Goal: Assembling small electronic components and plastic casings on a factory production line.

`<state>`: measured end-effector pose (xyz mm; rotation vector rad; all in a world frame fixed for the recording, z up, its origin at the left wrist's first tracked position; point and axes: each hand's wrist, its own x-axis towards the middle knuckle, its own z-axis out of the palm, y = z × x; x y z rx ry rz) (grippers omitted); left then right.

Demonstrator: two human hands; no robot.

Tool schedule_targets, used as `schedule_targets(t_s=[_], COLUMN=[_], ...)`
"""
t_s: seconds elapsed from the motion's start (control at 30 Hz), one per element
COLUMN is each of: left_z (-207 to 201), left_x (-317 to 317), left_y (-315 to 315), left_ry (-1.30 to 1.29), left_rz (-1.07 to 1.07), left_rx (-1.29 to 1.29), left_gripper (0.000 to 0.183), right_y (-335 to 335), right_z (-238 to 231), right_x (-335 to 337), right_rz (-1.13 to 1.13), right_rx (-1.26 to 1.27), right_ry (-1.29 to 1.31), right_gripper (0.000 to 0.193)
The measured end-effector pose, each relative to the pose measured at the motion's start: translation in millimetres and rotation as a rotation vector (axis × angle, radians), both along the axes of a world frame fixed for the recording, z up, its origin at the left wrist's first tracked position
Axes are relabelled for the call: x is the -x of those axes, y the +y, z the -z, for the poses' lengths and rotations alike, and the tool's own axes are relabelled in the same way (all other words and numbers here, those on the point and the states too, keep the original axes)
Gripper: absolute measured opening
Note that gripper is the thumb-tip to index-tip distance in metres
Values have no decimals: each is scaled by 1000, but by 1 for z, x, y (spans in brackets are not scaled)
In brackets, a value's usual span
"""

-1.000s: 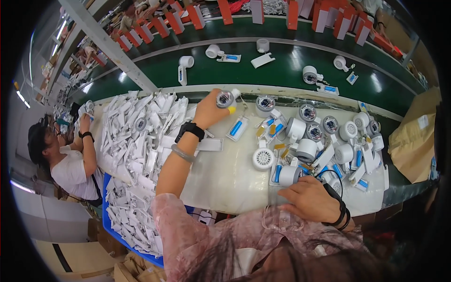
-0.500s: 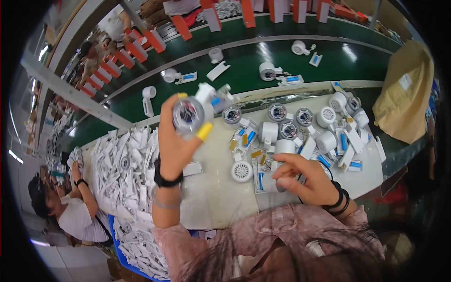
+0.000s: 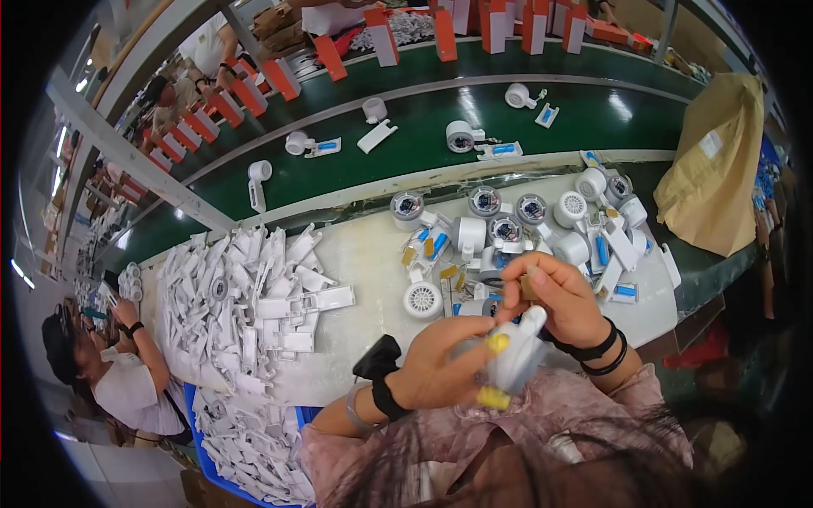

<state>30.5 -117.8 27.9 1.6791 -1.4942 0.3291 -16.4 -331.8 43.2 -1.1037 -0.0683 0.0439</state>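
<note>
White part (image 3: 518, 354) is clasped in the half-curled left hand (image 3: 445, 362), tan bit (image 3: 528, 289) pinched in the right hand (image 3: 566, 306), near the table (image 3: 379, 269).

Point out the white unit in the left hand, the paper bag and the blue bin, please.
White unit (image 3: 515, 362): head view, on its motion-blurred body.
Paper bag (image 3: 710, 182): head view, on its front.
Blue bin (image 3: 198, 444): head view, on its left wall.

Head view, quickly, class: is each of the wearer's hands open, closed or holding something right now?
Left hand: closed around a white part, blurred.
Right hand: fingers closed on a small tan piece.
</note>
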Motion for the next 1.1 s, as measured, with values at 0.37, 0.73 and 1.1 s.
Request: schedule_targets(t_s=[0.37,0.73,1.1], left_z=[34,4,-9], left_x=[7,15,7], left_y=[-6,14,13], left_ry=[748,687,627], left_rz=[124,-31,8], left_rx=[-32,-113,-79], left_gripper=[59,43,20], right_y=[-4,4,-4], right_z=[-14,34,10], right_x=[19,14,24], right_rz=[-444,-468,-284], right_rx=[351,808,846], right_ry=[-108,-486,-503], right_gripper=[27,39,28])
